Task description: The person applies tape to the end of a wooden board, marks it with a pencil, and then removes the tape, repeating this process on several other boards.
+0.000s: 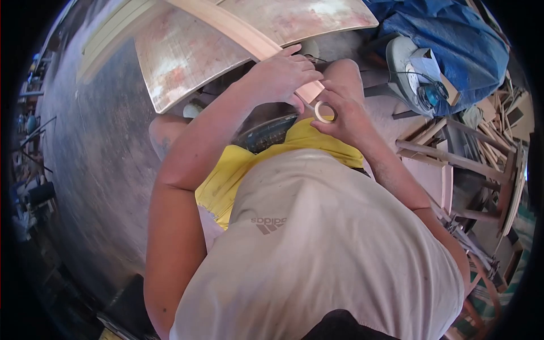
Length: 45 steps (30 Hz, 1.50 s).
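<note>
A long pale wooden piece [232, 25] reaches from the top of the view, across the board, to a squared end above my lap. Near that end my left hand [280, 76] is wrapped over the wood, fingers curled round it. My right hand [345, 113] holds a roll of tape [324, 111] between thumb and fingers, close beside the end of the wood. The tape roll stands on edge with its hole showing. Its free end is too small to make out.
A stained board [187, 62] lies in front of my knees. At the right a chair [402, 59] holds a blue power tool [432, 93] near a blue tarp [476, 45]. A wooden frame [459, 158] and stacked wood scraps stand at the far right. More wood lies upper left.
</note>
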Each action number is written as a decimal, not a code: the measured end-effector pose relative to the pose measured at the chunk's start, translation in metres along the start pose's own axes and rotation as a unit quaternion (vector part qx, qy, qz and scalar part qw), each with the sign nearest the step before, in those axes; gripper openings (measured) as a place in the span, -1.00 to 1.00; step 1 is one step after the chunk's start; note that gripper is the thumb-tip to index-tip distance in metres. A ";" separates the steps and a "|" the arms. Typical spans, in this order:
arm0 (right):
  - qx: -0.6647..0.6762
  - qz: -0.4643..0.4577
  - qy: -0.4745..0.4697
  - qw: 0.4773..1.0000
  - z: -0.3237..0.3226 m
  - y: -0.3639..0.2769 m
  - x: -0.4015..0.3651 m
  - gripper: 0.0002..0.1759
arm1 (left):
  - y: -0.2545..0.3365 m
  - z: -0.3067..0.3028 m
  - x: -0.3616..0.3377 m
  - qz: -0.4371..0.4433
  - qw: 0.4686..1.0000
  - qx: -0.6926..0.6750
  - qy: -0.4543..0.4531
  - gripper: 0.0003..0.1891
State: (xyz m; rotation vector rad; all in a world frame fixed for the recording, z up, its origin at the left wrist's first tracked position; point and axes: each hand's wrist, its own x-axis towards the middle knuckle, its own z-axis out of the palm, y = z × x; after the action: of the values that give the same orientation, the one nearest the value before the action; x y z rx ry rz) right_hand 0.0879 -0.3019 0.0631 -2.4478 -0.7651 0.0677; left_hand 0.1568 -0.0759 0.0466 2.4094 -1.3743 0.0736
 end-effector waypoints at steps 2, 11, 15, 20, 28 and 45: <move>0.025 0.025 -0.004 0.999 -0.001 0.000 -0.003 -0.50 | -0.003 -0.007 0.006 0.014 0.999 -0.012 -0.033 -0.18; 0.043 0.057 0.023 0.997 -0.002 0.004 -0.016 -0.48 | -0.018 -0.021 0.010 0.014 0.994 -0.074 -0.074 -0.27; 0.073 0.053 0.020 0.996 -0.001 0.013 -0.020 -0.55 | -0.018 -0.030 0.015 -0.011 0.986 -0.080 -0.145 -0.28; 0.089 0.014 0.004 0.996 0.000 0.023 -0.025 -0.66 | -0.001 -0.032 0.019 0.002 0.990 -0.042 -0.133 -0.22; 0.115 -0.133 0.020 0.984 -0.005 0.048 -0.023 -0.72 | 0.022 -0.009 0.022 -0.001 0.999 -0.010 -0.047 -0.26; 0.164 -0.204 0.021 0.965 -0.004 0.080 0.007 -0.66 | 0.025 -0.009 0.010 -0.014 0.999 -0.014 -0.029 -0.37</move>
State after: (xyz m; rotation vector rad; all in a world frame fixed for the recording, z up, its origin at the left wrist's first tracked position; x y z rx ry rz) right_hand 0.1346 -0.3541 0.0245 -1.9375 -1.1252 -0.0142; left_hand 0.1424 -0.0929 0.0642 2.4250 -1.3559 -0.0235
